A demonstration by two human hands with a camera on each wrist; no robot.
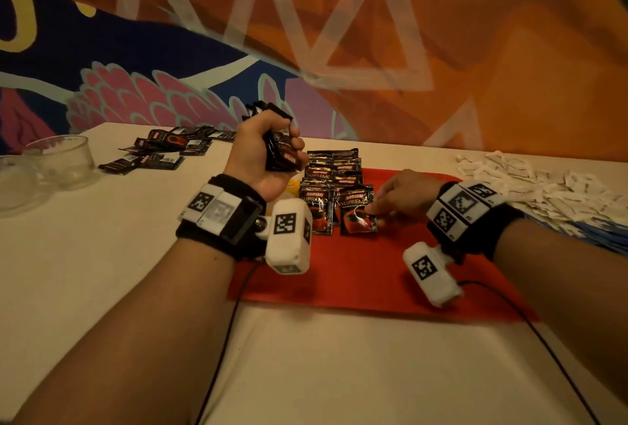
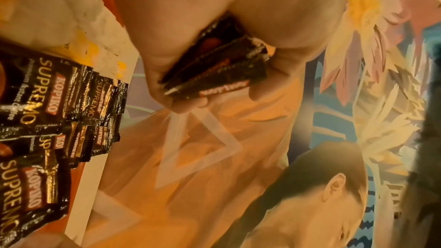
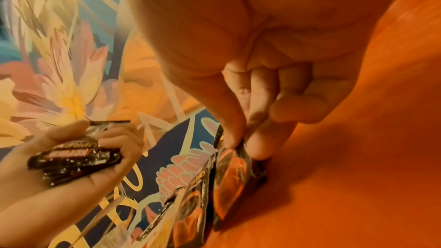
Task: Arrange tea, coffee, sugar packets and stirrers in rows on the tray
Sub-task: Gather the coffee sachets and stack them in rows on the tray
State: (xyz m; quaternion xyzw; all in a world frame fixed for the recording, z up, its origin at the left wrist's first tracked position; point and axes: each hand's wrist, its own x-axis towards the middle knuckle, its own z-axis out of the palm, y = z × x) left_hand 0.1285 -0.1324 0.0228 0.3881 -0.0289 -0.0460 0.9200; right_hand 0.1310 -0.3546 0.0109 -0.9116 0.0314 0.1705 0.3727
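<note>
On the red tray (image 1: 390, 275) we see two rows of black coffee packets (image 1: 331, 175), each packet lying partly over the next. Our right hand (image 1: 404, 193) is low over the tray. Its thumb and first finger pinch the near corner of the front packet (image 1: 358, 212) in the right row, and that packet lies on the tray, touching its row. Our left hand (image 1: 263, 153) is up in the air, just left of the tray's far corner. Its fingers curl tight round a stack (image 1: 280, 144) of more coffee packets. Left of the tray, more coffee packets (image 1: 159, 149) lie loose on the white table (image 1: 102, 271). Further left of them stand two glass bowls (image 1: 57, 159). Right of the tray we see a big heap of white packets (image 1: 530, 183) on the table.
</note>
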